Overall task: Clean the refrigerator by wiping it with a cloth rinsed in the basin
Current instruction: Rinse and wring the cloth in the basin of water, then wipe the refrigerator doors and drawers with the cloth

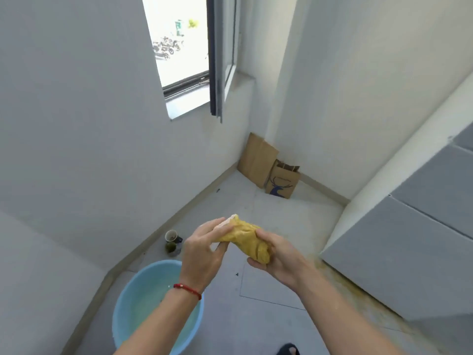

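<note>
Left hand (202, 249): raised at mid-frame, thumb and fingers pinching the upper end of a bunched mustard-yellow cloth (245, 239); thin red cord bracelet (187, 290) around the wrist. Right hand (277, 257): just beside the left, fingers curled round the lower end of the same cloth, thumb pressed across its top. Cloth stretched between both hands, crumpled into a thick roll, a pale patch showing at the tip above the left thumb.

Below the left forearm, on the grey floor: round light-blue plastic basin (122, 303), partly covered by the arm, shallow water inside. Beyond the left hand, close to the skirting: small dark mug (172, 237) with a pale inside, and a round green item just beside it, too blurred to identify.

To the right of the right hand: large grey-fronted white-sided refrigerator (409, 239), well apart from the cloth; yellowish staining on the floor along its base.

Far beyond both hands, in the corner: two brown paper bags (258, 160) against the wall, the smaller front one bearing a dark blue deer print. Above them: open window with dark frame (215, 60). Below the right forearm, at frame edge: toe of a dark slipper (288, 349).
</note>
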The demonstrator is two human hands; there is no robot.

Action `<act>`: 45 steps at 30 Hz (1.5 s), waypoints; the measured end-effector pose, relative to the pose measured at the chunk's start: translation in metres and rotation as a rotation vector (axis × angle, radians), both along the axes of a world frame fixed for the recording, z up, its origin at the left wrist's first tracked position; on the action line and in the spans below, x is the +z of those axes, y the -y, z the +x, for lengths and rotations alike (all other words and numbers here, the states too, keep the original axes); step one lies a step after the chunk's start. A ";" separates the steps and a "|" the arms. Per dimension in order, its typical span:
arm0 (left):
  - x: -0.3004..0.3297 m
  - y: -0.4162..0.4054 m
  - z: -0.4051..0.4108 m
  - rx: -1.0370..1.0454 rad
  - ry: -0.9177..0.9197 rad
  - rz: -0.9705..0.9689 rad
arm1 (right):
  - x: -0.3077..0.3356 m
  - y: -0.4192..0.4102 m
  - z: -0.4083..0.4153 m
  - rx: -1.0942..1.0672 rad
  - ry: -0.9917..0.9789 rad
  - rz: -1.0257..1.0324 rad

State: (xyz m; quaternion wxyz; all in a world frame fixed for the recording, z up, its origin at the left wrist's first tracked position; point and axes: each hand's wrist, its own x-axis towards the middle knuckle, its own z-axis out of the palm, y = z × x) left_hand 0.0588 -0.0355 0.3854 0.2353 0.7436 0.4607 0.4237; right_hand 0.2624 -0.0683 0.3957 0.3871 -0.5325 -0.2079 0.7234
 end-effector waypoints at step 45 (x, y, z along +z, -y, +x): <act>0.057 0.050 0.546 -0.801 -0.009 -1.083 | 0.040 0.207 0.419 -1.023 0.605 0.022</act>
